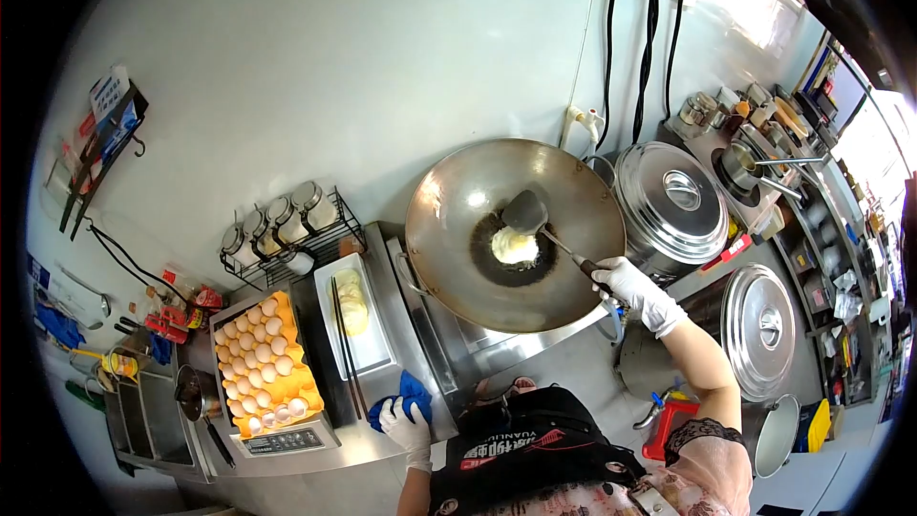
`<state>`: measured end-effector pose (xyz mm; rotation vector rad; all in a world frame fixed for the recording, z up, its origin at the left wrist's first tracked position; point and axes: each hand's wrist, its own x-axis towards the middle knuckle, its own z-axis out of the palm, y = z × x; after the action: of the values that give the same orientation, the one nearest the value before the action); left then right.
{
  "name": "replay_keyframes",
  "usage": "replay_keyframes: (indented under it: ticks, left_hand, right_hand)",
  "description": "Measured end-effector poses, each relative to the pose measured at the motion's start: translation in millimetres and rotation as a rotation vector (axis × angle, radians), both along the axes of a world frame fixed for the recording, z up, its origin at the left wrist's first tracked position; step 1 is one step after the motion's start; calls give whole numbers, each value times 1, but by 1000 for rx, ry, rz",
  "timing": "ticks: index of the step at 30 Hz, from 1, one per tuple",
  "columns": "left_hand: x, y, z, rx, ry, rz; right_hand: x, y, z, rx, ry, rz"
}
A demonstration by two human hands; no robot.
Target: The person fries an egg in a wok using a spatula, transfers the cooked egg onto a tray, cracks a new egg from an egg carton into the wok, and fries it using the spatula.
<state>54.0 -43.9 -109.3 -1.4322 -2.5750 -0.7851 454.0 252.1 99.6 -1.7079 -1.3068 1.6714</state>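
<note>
My right hand (642, 294), in a white glove, is closed around the dark handle of a wok spatula (525, 213). The spatula's dark blade is inside a large metal wok (458, 201), touching or just above a pale yellow-white fried egg (514, 247) in the oily bottom. My left hand (406, 428), also gloved, rests at the counter's front edge with its fingers curled on a bunched blue cloth (414, 394). Close by stands a white rectangular tray (379, 346) holding pale yellow folded food (352, 304). Dark chopsticks (346, 349) lie along the tray's left side.
An orange tray of eggs (299, 384) sits left on the counter. Behind it, a black wire rack (351, 229) holds several lidded jars. Right of the wok stand large lidded steel pots (659, 182), (750, 315). Black cables (650, 57) hang down the wall.
</note>
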Motion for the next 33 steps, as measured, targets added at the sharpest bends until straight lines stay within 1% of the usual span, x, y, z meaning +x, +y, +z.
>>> replay_keyframes:
  ticks: [2,4,5,7,8,10,11,13,18,20,22,26,29,33]
  left_hand:
    - [0,0,2,1,-2,4]
    - [1,-1,7,-33,-21,-18]
    - [2,0,11,-32,-22,-16]
    - [4,1,15,-6,-17,-27]
    - [4,1,15,-6,-18,-26]
    - [3,2,14,31,-1,-22]
    - [3,2,13,30,-1,-24]
    - [3,1,14,30,17,-24]
    - [5,2,22,-17,-32,-41]
    - [4,1,20,-19,-38,-42]
    - [4,2,15,3,7,-17]
    - [3,1,13,-5,32,-18]
    - [2,1,14,-1,26,-32]
    - [3,2,13,7,10,-27]
  right_hand:
    - [-3,-4,7,21,-45,1]
    - [-1,-5,8,183,-248,95]
    - [0,-7,8,184,-249,97]
    - [2,-10,8,312,-303,75]
    - [4,-11,9,311,-304,76]
    - [7,-13,11,420,-419,134]
    - [11,-13,9,417,-420,132]
    - [18,-12,4,575,-493,208]
    - [29,-15,6,607,-457,130]
    - [29,-20,22,575,-528,112]
    - [35,-21,21,592,-522,92]
    - [35,-29,40,608,-581,83]
    - [38,-34,43,739,-682,84]
    - [47,-37,38,790,-783,99]
